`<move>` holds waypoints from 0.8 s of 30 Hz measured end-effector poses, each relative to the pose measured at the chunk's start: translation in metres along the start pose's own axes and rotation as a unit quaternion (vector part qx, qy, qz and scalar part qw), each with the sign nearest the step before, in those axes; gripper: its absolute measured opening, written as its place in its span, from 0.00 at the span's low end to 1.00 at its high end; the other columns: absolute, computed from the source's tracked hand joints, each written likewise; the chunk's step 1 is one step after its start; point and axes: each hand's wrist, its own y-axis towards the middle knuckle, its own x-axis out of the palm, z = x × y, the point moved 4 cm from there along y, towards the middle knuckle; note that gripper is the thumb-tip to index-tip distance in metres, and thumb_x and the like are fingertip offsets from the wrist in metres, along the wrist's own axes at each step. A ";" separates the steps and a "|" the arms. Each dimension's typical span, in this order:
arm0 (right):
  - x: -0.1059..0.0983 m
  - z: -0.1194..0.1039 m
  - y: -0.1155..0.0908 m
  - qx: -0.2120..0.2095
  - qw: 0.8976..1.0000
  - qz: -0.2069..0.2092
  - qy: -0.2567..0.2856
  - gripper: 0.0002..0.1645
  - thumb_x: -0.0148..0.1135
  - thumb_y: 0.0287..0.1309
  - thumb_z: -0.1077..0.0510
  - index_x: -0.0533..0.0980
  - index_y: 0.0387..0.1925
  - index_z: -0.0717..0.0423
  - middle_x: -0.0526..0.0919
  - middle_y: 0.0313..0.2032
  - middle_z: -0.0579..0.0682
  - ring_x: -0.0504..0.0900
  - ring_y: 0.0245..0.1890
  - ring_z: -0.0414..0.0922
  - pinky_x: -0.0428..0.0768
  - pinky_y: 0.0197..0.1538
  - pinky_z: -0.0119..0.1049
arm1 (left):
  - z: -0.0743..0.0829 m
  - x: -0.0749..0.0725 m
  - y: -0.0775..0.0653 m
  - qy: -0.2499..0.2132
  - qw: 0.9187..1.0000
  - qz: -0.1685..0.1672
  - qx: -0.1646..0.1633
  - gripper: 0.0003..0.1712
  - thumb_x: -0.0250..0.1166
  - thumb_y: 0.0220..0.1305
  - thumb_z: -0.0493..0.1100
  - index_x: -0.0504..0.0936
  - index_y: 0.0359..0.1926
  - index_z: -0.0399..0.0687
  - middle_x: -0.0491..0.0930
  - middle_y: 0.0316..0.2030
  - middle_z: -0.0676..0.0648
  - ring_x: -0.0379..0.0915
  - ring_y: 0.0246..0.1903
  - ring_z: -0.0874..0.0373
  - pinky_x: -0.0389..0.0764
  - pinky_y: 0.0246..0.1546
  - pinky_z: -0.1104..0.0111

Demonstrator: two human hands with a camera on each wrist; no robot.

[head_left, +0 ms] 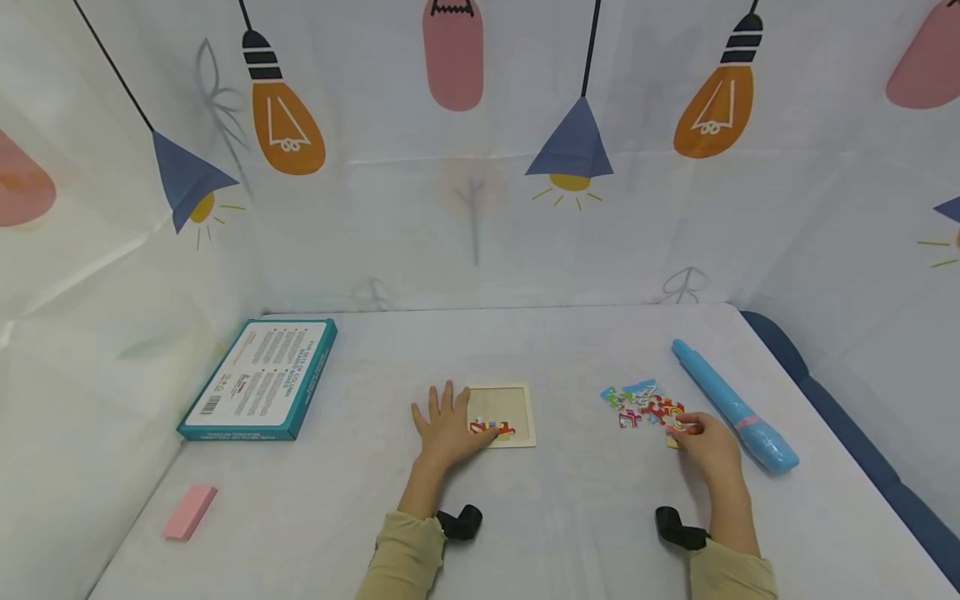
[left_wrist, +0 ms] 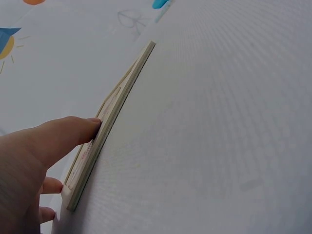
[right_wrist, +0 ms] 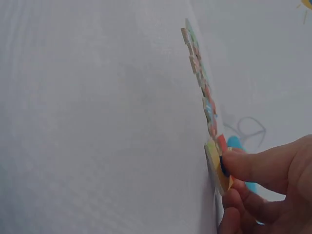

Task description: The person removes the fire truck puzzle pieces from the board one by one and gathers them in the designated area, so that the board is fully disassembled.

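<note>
Here, the tray (head_left: 517, 414) at frame centre is pressed flat by the open left hand (head_left: 447, 425); a piece (head_left: 677, 427) is pinched by the right hand (head_left: 708, 446), lower right.

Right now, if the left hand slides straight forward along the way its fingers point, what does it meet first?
Probably nothing on the table. The left hand points away from the person, past the wooden puzzle tray it rests on. Ahead lies bare tablecloth, then the backdrop sheet.

Left hand (left_wrist: 29, 161) at lower left, thumb tip (left_wrist: 90, 127) pressed on the wooden puzzle tray (left_wrist: 114, 112), seen edge-on. Tray lies flat on white table (left_wrist: 219, 122). Contents probably hidden.
</note>
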 end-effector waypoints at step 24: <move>0.034 -0.052 0.000 -0.146 0.988 0.006 0.048 0.23 0.63 0.54 0.62 0.71 0.52 0.64 0.77 0.42 0.62 0.75 0.40 0.50 0.72 0.34 0.29 | -0.002 0.002 0.003 -0.010 1.000 -0.003 0.000 0.51 0.64 0.45 0.69 0.62 0.66 0.47 0.52 0.68 0.36 0.37 0.68 0.37 0.34 0.59 0.35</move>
